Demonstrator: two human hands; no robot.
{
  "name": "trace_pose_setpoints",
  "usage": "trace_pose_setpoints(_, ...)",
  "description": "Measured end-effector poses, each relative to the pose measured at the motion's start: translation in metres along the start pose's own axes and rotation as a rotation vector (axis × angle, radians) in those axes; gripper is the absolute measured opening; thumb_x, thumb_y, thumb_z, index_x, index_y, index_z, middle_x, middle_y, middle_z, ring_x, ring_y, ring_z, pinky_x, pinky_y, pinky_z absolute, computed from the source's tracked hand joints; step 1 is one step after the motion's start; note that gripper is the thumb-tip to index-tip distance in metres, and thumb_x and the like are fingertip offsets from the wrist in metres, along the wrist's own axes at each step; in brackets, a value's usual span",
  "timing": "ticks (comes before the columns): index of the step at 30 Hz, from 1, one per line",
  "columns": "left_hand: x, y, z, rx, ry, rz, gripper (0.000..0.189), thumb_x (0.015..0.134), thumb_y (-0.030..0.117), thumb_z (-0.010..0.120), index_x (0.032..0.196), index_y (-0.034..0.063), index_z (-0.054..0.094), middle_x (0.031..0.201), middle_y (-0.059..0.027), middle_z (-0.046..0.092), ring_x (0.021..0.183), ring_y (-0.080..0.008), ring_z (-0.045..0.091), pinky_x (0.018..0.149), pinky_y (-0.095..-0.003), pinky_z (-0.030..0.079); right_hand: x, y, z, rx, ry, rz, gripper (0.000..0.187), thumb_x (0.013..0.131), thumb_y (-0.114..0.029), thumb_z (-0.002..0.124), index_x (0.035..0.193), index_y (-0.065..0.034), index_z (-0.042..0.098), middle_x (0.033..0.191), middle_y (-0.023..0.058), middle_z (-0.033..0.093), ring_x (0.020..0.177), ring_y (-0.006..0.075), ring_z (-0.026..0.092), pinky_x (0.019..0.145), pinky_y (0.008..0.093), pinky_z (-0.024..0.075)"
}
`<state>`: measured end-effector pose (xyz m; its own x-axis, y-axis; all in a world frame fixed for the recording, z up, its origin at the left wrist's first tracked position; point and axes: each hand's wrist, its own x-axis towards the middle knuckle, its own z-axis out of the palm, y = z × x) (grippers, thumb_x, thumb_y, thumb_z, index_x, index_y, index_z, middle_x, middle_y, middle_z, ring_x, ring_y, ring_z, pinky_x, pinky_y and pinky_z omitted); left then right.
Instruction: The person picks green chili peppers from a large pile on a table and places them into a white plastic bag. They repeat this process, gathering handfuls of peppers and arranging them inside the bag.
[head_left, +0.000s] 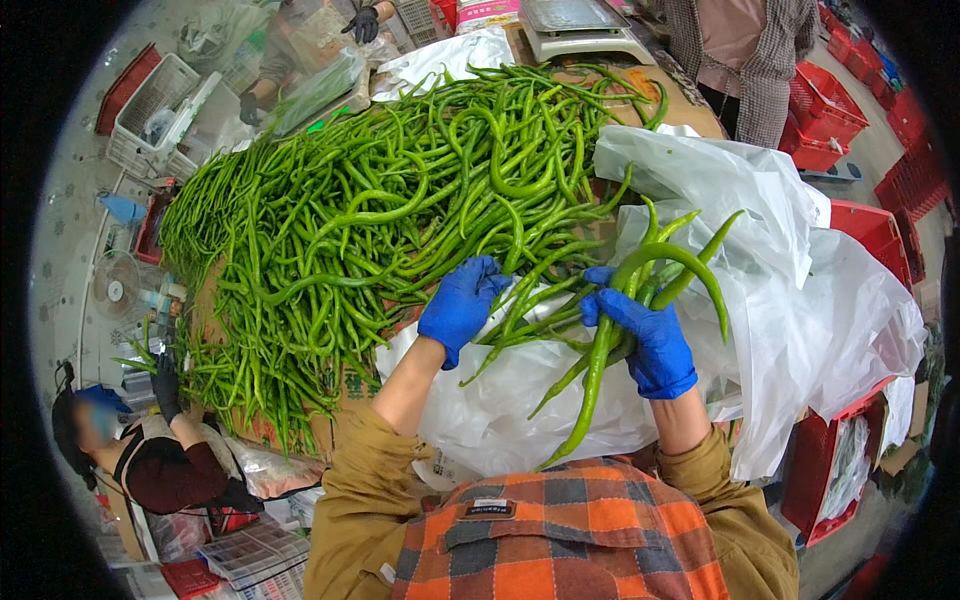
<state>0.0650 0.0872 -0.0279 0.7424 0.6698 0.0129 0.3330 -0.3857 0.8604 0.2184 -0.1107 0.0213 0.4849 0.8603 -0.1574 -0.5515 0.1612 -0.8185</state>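
Observation:
My right hand, in a blue glove, is closed around several long green chili peppers. Their ends stick out above and below the fist, and one curls over the top. My left hand, also blue-gloved, has its fingers curled at the near edge of a large heap of green chili peppers. Whether it grips one is hidden by the fingers. Between the hands lie a few loose peppers, over a white plastic sheet.
White plastic bags spread along the right side near red crates. A weighing scale stands at the far edge of the cardboard-covered table. Co-workers' dark-gloved hands appear at left and far left; another person stands far right.

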Motion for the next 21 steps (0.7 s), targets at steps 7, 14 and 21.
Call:
trace_pose_setpoints(7, -0.046, 0.087, 0.018, 0.275, -0.003, 0.427, 0.021, 0.082, 0.006, 0.064, 0.101, 0.0013, 0.059, 0.092, -0.0143, 0.061, 0.087, -0.031, 0.057, 0.078, -0.0378, 0.046, 0.003, 0.011, 0.011, 0.06, 0.055, -0.052, 0.042, 0.083, -0.009, 0.066, 0.121, 0.0016, 0.053, 0.098, 0.0104, 0.065, 0.088, 0.0176, 0.062, 0.079, 0.03, 0.0509)
trace_pose_setpoints(14, -0.064, 0.116, 0.029, 0.274, -0.083, 0.406, 0.016, 0.08, 0.011, 0.069, 0.093, 0.0044, 0.063, 0.085, -0.0112, 0.06, 0.079, -0.0273, 0.056, 0.072, -0.0362, 0.044, -0.009, 0.007, 0.011, -0.031, 0.029, -0.104, 0.049, 0.081, -0.007, 0.067, 0.126, 0.0016, 0.049, 0.103, 0.0097, 0.064, 0.09, 0.0168, 0.063, 0.078, 0.029, 0.0522)
trace_pose_setpoints(21, -0.05, 0.12, 0.017, 0.057, 0.013, 0.348, 0.018, 0.077, 0.007, 0.074, 0.093, 0.005, 0.067, 0.085, -0.0073, 0.063, 0.075, -0.0191, 0.058, 0.067, -0.0303, 0.045, -0.013, 0.002, 0.003, -0.029, -0.032, -0.055, 0.049, 0.081, -0.012, 0.067, 0.125, 0.0018, 0.05, 0.096, 0.008, 0.064, 0.087, 0.0155, 0.062, 0.078, 0.0279, 0.0496)
